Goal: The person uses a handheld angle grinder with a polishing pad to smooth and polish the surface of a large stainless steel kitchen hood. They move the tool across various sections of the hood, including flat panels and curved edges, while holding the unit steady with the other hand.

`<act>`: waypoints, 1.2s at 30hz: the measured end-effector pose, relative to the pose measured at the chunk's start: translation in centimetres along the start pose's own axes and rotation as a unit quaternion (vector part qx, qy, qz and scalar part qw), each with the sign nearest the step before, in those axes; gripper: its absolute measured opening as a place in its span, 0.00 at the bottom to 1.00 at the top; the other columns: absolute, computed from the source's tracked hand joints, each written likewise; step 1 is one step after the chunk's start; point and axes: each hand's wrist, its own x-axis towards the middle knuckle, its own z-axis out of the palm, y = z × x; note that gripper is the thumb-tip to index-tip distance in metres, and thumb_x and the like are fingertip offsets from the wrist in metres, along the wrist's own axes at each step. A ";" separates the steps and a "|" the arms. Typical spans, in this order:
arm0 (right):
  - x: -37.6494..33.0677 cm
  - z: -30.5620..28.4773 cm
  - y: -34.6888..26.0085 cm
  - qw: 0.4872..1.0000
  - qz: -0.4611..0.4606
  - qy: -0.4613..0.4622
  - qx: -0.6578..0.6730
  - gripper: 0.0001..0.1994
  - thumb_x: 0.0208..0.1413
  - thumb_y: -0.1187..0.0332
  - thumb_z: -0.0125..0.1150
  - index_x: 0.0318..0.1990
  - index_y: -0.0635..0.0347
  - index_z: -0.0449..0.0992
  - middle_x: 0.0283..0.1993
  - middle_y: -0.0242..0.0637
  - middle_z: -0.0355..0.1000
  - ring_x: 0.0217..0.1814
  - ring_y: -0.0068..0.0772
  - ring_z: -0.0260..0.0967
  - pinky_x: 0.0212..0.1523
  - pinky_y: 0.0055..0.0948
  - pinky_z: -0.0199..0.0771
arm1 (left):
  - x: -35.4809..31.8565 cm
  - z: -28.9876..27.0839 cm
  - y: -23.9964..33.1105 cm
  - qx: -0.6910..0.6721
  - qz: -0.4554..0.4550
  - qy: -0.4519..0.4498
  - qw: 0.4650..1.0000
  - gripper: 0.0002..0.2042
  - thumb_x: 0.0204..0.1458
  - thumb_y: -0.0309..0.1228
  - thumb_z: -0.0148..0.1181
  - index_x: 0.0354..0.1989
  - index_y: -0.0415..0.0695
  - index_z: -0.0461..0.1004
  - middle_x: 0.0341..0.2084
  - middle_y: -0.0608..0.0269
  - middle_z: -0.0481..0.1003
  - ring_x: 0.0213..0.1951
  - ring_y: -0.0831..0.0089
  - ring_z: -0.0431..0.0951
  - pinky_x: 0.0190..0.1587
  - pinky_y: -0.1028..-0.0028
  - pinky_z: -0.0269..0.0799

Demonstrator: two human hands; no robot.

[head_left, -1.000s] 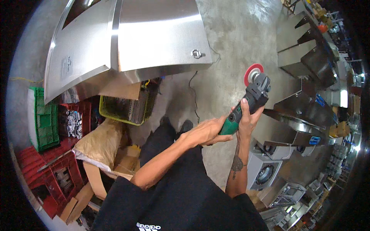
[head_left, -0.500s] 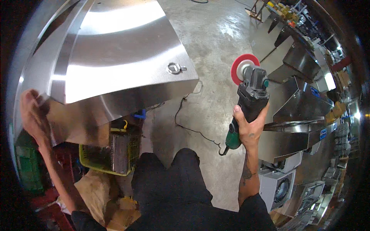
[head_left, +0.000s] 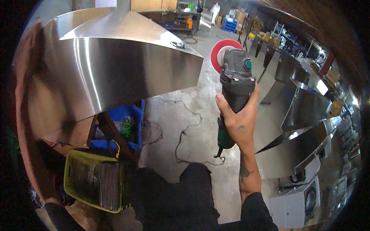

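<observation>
Hands, grinder in right, flat pieces in basket

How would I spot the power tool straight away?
Find the big shiny metal piece at upper left. Right of it, the person's right hand grips the black-and-green power tool. Unlike its metallic neighbours, it carries a round red disc.

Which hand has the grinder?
The right hand, gripping the grinder by its dark body; the left hand, blurred, is up beside the steel piece.

One grinder, one red disc – one ring latch, one yellow-green basket, one near blue bin
</observation>
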 end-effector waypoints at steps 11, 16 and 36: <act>-1.1 2.9 2.4 0.997 -0.052 0.024 -0.050 0.50 0.63 0.58 0.75 0.83 0.55 0.46 0.58 0.60 0.81 0.57 0.62 0.85 0.59 0.51 0.82 | 0.8 1.1 2.6 0.230 0.162 0.022 0.959 0.32 0.78 0.53 0.33 0.72 0.43 0.74 0.68 0.48 0.76 0.70 0.48 0.74 0.74 0.56 0.67; -1.7 2.5 2.7 0.997 -0.022 0.013 -0.066 0.50 0.63 0.57 0.74 0.84 0.54 0.45 0.61 0.62 0.80 0.59 0.65 0.83 0.60 0.53 0.82 | -0.8 1.8 5.4 0.219 0.120 0.011 0.968 0.33 0.78 0.54 0.33 0.67 0.41 0.77 0.62 0.47 0.80 0.67 0.47 0.76 0.71 0.55 0.69; -1.3 3.7 3.4 0.992 -0.066 0.044 -0.100 0.48 0.61 0.60 0.76 0.82 0.55 0.50 0.55 0.58 0.82 0.48 0.55 0.86 0.51 0.46 0.84 | -1.6 1.3 7.2 0.173 0.192 0.078 0.963 0.31 0.79 0.51 0.33 0.50 0.38 0.79 0.50 0.43 0.82 0.57 0.42 0.79 0.63 0.49 0.74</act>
